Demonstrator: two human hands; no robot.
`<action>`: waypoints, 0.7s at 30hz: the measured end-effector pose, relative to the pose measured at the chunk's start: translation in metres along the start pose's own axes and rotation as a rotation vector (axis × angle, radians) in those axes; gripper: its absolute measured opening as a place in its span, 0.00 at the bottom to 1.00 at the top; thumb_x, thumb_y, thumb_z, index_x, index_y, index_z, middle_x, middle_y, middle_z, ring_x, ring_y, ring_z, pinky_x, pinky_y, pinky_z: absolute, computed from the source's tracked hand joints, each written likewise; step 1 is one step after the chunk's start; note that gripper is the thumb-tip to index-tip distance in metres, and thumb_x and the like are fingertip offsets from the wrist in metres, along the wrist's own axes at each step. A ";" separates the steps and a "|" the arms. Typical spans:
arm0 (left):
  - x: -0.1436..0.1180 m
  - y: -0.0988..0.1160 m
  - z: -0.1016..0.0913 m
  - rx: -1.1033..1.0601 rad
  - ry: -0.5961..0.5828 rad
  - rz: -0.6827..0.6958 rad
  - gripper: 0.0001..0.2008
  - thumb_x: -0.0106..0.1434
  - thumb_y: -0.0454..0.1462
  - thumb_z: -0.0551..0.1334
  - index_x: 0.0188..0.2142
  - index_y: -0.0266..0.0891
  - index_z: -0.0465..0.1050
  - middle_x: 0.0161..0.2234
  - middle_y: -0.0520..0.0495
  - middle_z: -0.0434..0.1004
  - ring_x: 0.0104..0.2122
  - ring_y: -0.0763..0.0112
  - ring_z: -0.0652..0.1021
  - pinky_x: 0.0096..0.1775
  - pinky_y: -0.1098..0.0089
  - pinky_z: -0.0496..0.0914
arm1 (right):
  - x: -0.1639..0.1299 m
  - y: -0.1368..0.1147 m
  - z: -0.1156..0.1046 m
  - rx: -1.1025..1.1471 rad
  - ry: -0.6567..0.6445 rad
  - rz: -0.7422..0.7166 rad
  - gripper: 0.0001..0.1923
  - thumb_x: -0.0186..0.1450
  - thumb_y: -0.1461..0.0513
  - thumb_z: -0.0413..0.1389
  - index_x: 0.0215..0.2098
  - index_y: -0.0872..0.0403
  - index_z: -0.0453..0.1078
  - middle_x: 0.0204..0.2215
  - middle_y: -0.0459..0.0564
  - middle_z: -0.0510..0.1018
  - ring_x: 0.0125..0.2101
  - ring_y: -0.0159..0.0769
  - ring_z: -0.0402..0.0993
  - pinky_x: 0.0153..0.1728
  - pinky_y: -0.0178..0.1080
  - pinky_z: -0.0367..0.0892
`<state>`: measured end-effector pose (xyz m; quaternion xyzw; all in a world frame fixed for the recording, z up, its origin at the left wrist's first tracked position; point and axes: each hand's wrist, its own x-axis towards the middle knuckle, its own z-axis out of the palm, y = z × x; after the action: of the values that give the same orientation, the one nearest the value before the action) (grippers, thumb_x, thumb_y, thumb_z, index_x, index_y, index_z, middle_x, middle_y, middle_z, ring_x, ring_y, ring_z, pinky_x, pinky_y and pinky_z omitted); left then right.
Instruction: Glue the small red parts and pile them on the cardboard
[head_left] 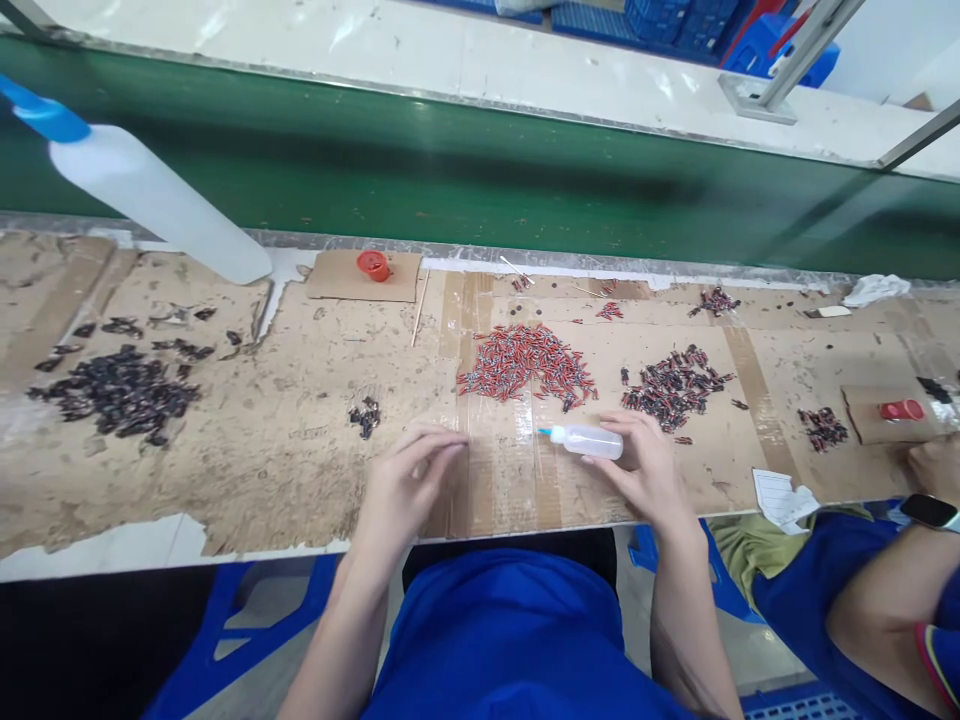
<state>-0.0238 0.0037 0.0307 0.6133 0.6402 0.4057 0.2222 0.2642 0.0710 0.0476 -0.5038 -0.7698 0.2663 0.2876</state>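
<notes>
In my right hand [649, 465] is a small clear squeeze bottle [592, 441] with a blue nozzle tip, lying sideways and pointing left. My left hand [411, 480] hovers over the cardboard, thumb and fingertips pinched together near a tiny dark piece; whether it is held I cannot make out. Beyond both hands lies a heap of small red-and-silver parts [525, 362]. A pile of dark red-and-black parts [675, 385] sits past my right hand. A little cluster of dark pieces [365, 416] rests left of my left hand.
A large white bottle with a blue cap [161, 205] leans at the far left, above a black heap [124, 395]. An orange cup [373, 265] stands on a cardboard piece. A green conveyor belt [450, 170] runs behind the bench. At right, a co-worker's hand [937, 465] is near another red cup.
</notes>
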 end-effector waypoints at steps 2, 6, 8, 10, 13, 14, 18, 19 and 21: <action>-0.001 0.005 0.015 -0.042 -0.039 0.029 0.08 0.66 0.38 0.59 0.35 0.43 0.77 0.35 0.49 0.81 0.36 0.67 0.79 0.40 0.66 0.74 | -0.003 -0.005 0.008 0.224 0.081 0.128 0.20 0.54 0.49 0.66 0.37 0.50 0.70 0.35 0.51 0.80 0.36 0.43 0.75 0.37 0.44 0.72; -0.005 0.002 0.034 0.073 0.042 0.112 0.07 0.66 0.37 0.60 0.34 0.44 0.78 0.32 0.48 0.81 0.36 0.64 0.77 0.42 0.62 0.73 | -0.003 -0.019 0.031 0.704 0.215 0.356 0.25 0.45 0.46 0.68 0.32 0.51 0.66 0.25 0.45 0.75 0.22 0.34 0.70 0.20 0.35 0.65; -0.008 -0.002 0.037 0.122 0.089 0.137 0.07 0.65 0.38 0.61 0.36 0.44 0.79 0.34 0.47 0.80 0.38 0.63 0.76 0.43 0.60 0.73 | 0.001 -0.029 0.041 0.918 0.208 0.444 0.24 0.45 0.45 0.65 0.31 0.50 0.65 0.23 0.44 0.72 0.20 0.32 0.66 0.17 0.33 0.60; -0.009 -0.004 0.038 0.149 0.115 0.153 0.07 0.66 0.38 0.61 0.38 0.45 0.79 0.37 0.46 0.79 0.40 0.63 0.75 0.44 0.59 0.72 | 0.006 -0.038 0.049 1.067 0.172 0.505 0.21 0.47 0.46 0.61 0.30 0.51 0.66 0.22 0.45 0.71 0.18 0.30 0.62 0.16 0.33 0.57; -0.009 -0.006 0.037 0.166 0.134 0.173 0.08 0.66 0.37 0.60 0.41 0.45 0.78 0.38 0.46 0.79 0.40 0.64 0.75 0.44 0.60 0.72 | 0.013 -0.047 0.058 1.161 0.164 0.554 0.16 0.48 0.49 0.57 0.28 0.51 0.67 0.23 0.47 0.72 0.18 0.29 0.59 0.16 0.33 0.54; -0.009 -0.006 0.037 0.165 0.132 0.177 0.08 0.66 0.36 0.60 0.41 0.45 0.78 0.38 0.46 0.79 0.40 0.64 0.75 0.44 0.61 0.72 | 0.015 -0.049 0.060 1.169 0.175 0.570 0.15 0.48 0.51 0.58 0.28 0.52 0.68 0.23 0.47 0.73 0.18 0.29 0.60 0.16 0.34 0.55; -0.004 -0.005 0.038 0.157 0.088 0.196 0.07 0.67 0.35 0.59 0.38 0.43 0.77 0.36 0.47 0.78 0.39 0.65 0.75 0.43 0.62 0.71 | 0.019 -0.050 0.066 1.143 0.255 0.624 0.15 0.46 0.53 0.61 0.27 0.53 0.70 0.21 0.46 0.74 0.18 0.29 0.62 0.16 0.32 0.53; -0.003 -0.005 0.039 0.162 0.079 0.198 0.07 0.67 0.35 0.59 0.38 0.43 0.77 0.36 0.47 0.78 0.39 0.65 0.75 0.43 0.62 0.71 | 0.020 -0.050 0.067 1.129 0.277 0.625 0.15 0.47 0.52 0.61 0.28 0.53 0.70 0.21 0.45 0.74 0.18 0.29 0.62 0.15 0.31 0.52; -0.001 -0.003 0.040 0.181 0.056 0.192 0.08 0.68 0.34 0.57 0.38 0.41 0.75 0.36 0.46 0.77 0.39 0.64 0.74 0.43 0.62 0.71 | 0.021 -0.049 0.068 1.093 0.305 0.608 0.16 0.49 0.50 0.60 0.28 0.53 0.70 0.20 0.45 0.73 0.17 0.28 0.61 0.15 0.31 0.51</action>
<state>0.0055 0.0129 0.0053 0.6775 0.6186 0.3829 0.1083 0.1789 0.0647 0.0388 -0.5125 -0.2963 0.6151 0.5208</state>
